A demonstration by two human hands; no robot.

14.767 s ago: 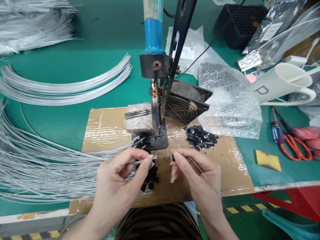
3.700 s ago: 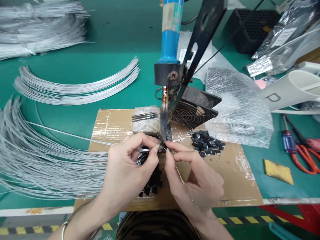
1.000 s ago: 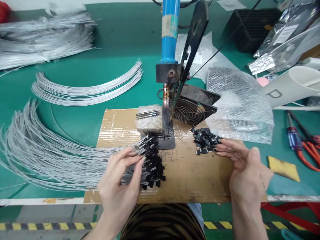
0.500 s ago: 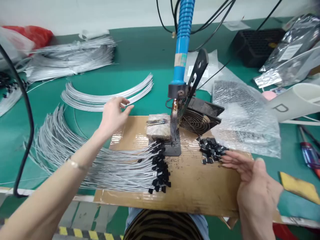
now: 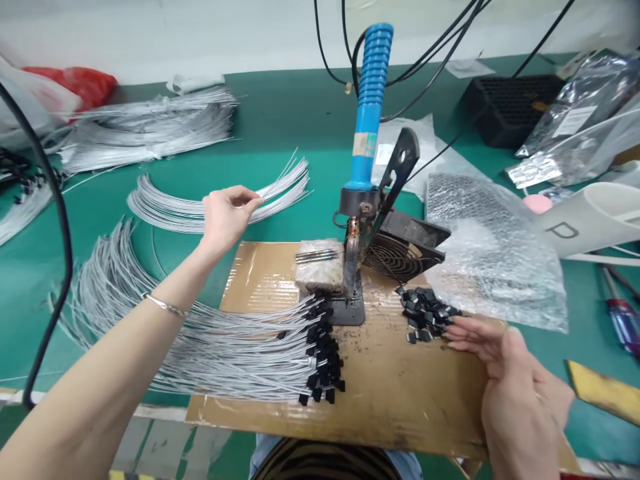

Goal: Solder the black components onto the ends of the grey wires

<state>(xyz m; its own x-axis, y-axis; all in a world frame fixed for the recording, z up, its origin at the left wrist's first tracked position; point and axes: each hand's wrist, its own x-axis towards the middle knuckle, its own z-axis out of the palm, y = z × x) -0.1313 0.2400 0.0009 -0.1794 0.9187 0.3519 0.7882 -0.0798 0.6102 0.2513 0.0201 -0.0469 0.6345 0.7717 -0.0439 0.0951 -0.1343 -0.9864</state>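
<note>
My left hand (image 5: 227,213) is over a curved bundle of thin white wires (image 5: 175,212), thumb and forefinger pinched on a wire. A few wire ends stand up apart from the bundle just beyond the fingertips. My right hand (image 5: 515,380) lies at the edge of a pile of small black connectors (image 5: 427,312), its fingers stretched out and touching the nearest pieces. Nothing shows held in it. Many grey-white wires with black connectors on their ends (image 5: 325,360) lie fanned across the cardboard (image 5: 400,393).
A blue-handled soldering iron (image 5: 375,87) stands upright in a bracket mid-table, beside a sponge-like block (image 5: 320,270) and a small black fan (image 5: 400,253). Bubble wrap (image 5: 495,260), a white tube (image 5: 595,217) and a screwdriver (image 5: 623,320) lie right. More wire bundles (image 5: 155,130) lie back left.
My left thumb and forefinger have closed together on a wire, and a few wire ends have lifted from the bundle. My right hand stays beside the connectors. The view has shifted slightly.
</note>
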